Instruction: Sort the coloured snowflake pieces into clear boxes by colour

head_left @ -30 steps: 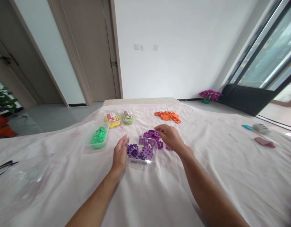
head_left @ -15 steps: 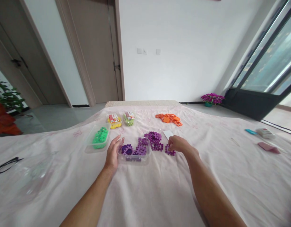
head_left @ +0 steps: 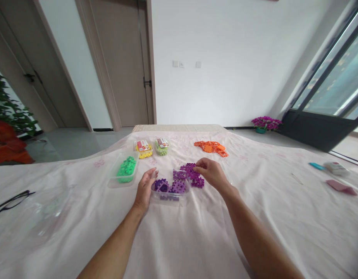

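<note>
My left hand (head_left: 145, 190) grips the left end of a clear plastic box (head_left: 170, 202), its fingers over the rim. Inside lie several purple interlocking building pieces (head_left: 177, 186), some darker than others. My right hand (head_left: 212, 174) is closed in a pinch on a purple building piece (head_left: 193, 169) just right of the box. That piece overlaps a small pile of purple pieces (head_left: 198, 182) on the cloth, so its outline is hard to separate.
A box of green pieces (head_left: 127, 168) stands left; behind it are labelled boxes of yellow pieces (head_left: 144, 150) and light-green pieces (head_left: 162, 147). Orange pieces (head_left: 210, 148) lie at the back. Glasses (head_left: 12, 202) and a clear bag (head_left: 48, 213) lie left, a pink cloth (head_left: 341, 187) right.
My right hand has moved left, from the separate purple piece to the pile beside the box. That piece has left its spot. The white card is now out of sight. My left hand keeps its grip.
</note>
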Tool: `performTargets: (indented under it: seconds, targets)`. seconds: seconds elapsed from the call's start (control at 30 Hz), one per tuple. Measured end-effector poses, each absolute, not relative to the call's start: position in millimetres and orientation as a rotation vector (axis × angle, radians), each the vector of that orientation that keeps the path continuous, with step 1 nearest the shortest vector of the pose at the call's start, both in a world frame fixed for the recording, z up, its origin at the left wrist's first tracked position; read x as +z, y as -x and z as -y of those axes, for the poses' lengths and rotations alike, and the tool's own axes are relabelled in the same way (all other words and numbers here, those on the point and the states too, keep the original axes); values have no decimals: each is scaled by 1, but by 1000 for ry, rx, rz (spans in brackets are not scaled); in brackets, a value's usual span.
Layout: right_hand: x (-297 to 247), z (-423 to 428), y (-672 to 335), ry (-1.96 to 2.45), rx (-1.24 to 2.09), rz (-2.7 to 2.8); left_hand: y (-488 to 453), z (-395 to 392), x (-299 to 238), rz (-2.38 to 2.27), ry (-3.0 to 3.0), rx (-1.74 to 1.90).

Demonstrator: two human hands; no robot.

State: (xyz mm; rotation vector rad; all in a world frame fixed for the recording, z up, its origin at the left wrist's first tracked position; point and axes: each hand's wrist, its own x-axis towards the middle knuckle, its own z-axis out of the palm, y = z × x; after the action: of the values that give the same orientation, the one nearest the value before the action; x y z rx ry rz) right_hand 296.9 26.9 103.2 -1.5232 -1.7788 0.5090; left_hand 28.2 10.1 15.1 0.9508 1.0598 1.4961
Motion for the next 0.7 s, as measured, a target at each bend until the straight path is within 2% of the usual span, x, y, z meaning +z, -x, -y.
performTargets:
  seconds: [0.13, 0.3, 0.57, 0.7]
  targets:
    - [95, -20, -269, 1441, 578, 1927, -28, -10, 14, -1055, -948, 1493]
    - [91, -16, -263, 1367, 440, 2151, -28, -11, 15, -1061, -964, 1504]
    - [51, -28, -268, 1312, 312, 1800, -27, -12, 11, -1113, -1020, 1548]
    - [22, -31, -274, 1293, 277, 1701, -17, -12, 22, -1270, -1280, 1556]
